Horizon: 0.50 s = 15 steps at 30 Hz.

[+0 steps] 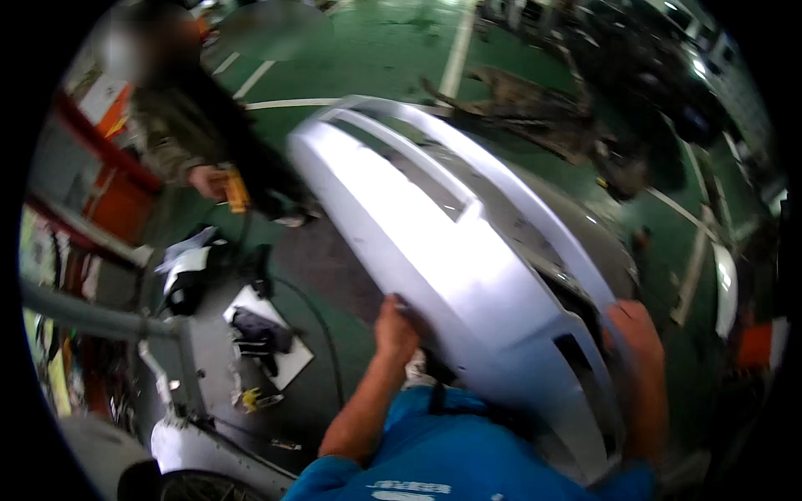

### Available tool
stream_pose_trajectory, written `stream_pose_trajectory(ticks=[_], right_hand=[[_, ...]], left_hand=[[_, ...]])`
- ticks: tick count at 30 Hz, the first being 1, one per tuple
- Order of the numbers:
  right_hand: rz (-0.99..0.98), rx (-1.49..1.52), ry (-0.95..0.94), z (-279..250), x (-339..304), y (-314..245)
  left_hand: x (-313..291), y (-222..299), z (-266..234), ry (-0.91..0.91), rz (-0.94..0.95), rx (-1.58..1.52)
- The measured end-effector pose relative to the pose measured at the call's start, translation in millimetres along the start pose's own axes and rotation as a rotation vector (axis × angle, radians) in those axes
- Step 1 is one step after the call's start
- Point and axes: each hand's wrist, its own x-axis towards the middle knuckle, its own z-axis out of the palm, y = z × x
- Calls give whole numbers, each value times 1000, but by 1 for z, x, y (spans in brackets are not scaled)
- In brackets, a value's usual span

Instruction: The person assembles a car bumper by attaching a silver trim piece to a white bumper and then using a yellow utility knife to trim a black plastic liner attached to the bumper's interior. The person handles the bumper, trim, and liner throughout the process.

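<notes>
A long silver car bumper cover (434, 259) with wide slots stretches from in front of my body toward the far left. My left hand (395, 331) is closed on its left edge, the thumb up against the panel. On the opposite edge, beside a dark rectangular opening, my right hand (635, 332) is wrapped round the rim; some of its fingers are hidden behind it. The near end of the bumper cover reaches down beside my blue shirt (468, 442).
At the far left a person (200, 125) holds a yellow device (237, 192). A white board (292, 363) with dark pieces lies on the green floor, near a cable (322, 326). Worn car parts (526, 108) lie far right. A white curved panel (724, 288) is at the right.
</notes>
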Motion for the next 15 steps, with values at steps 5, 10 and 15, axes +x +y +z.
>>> stream_pose_trajectory(ticks=[5,10,15], right_hand=[[-127,-142,70,15,-48,-2],[-292,-657,70,69,-61,-13],[-392,-949,56,93,-72,-25]], left_hand=[[-4,-1,49,136,406,705],[-34,18,66,-171,365,479],[-37,14,65,-25,187,364]])
